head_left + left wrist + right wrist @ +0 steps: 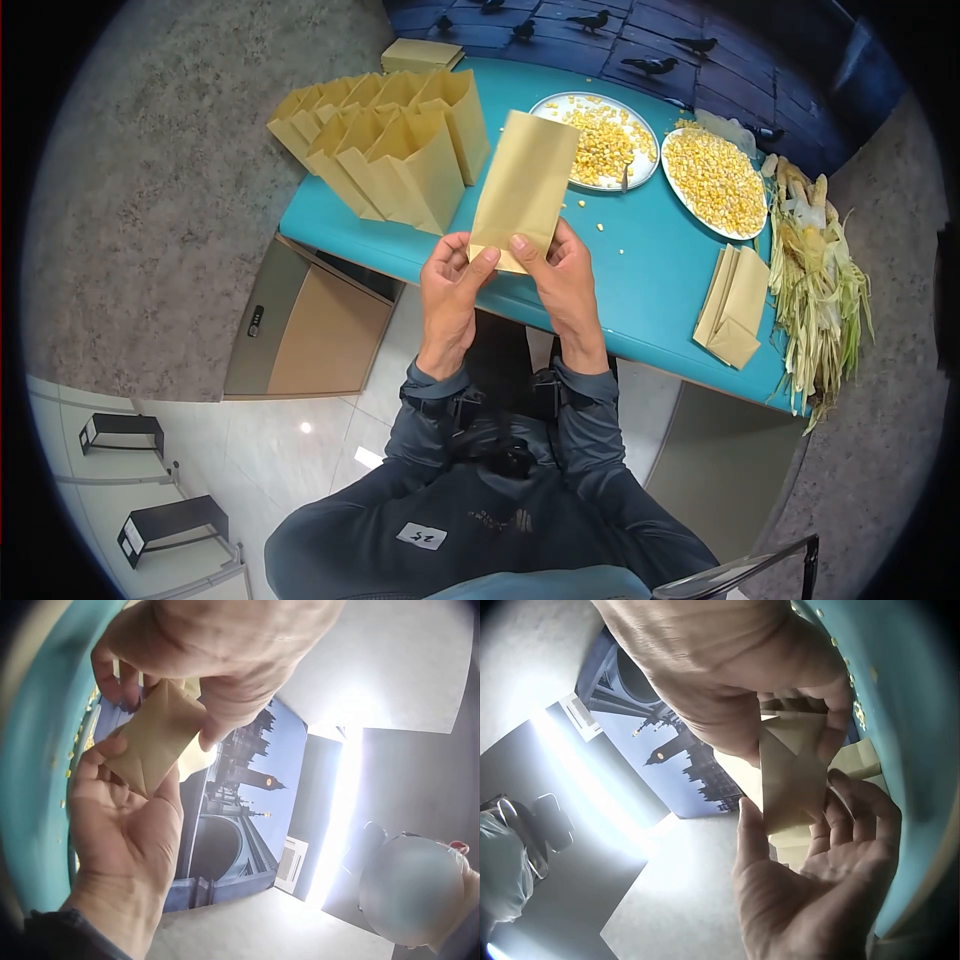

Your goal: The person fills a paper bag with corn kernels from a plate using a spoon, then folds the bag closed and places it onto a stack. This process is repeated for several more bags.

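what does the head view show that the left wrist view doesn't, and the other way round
Only the head view: the corn husks, the folded bags beside them and the printed birds.
Only the left wrist view: the pictured clock tower and the bright strip light.
Both: the held paper bag, left hand, right hand, teal table and loose kernels.

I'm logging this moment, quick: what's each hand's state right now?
Left hand: closed on the near end of a paper bag.
Right hand: closed on the same end, other side.
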### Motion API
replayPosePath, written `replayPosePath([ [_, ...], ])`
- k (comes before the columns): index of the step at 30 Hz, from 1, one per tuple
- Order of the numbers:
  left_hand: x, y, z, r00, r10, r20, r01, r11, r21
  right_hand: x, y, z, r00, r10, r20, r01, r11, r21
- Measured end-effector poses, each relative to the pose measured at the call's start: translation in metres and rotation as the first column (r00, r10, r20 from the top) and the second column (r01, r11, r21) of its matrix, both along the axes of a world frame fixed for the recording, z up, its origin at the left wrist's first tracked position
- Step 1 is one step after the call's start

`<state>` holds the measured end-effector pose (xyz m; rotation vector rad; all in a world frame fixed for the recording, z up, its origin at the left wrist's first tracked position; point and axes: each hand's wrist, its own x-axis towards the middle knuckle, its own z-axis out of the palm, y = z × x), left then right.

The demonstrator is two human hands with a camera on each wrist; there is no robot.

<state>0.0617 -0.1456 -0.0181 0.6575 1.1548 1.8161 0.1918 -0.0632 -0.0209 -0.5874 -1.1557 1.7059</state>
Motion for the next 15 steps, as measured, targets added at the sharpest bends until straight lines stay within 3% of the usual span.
replayPosePath([
  [3, -0.003, 0.001, -0.008, 0.995, 0.045, -0.089, -0.041, 0.998, 0.045, 0.003, -0.004, 0.008, 0.998, 0.067, 0.018, -0.066, 0.997, -0.038],
  [5, 0.000, 0.005, -0.007, 0.996, 0.076, -0.043, -0.074, 0.996, 0.050, 0.003, -0.009, 0.015, 0.991, 0.126, -0.044, -0.122, 0.989, 0.089],
  [8, 0.001, 0.007, -0.003, 0.994, 0.109, -0.015, -0.108, 0.992, 0.066, 0.005, -0.007, 0.010, 0.994, 0.093, 0.058, -0.096, 0.994, 0.051],
  [11, 0.006, 0.006, 0.002, 0.996, 0.076, -0.036, -0.073, 0.993, 0.092, 0.006, -0.002, 0.003, 0.997, 0.053, 0.057, -0.050, 0.997, -0.059],
  [15, 0.008, 0.002, -0.004, 0.995, 0.065, -0.072, -0.060, 0.996, 0.072, 0.009, 0.003, -0.010, 0.996, 0.014, 0.089, -0.008, 0.998, -0.066],
])
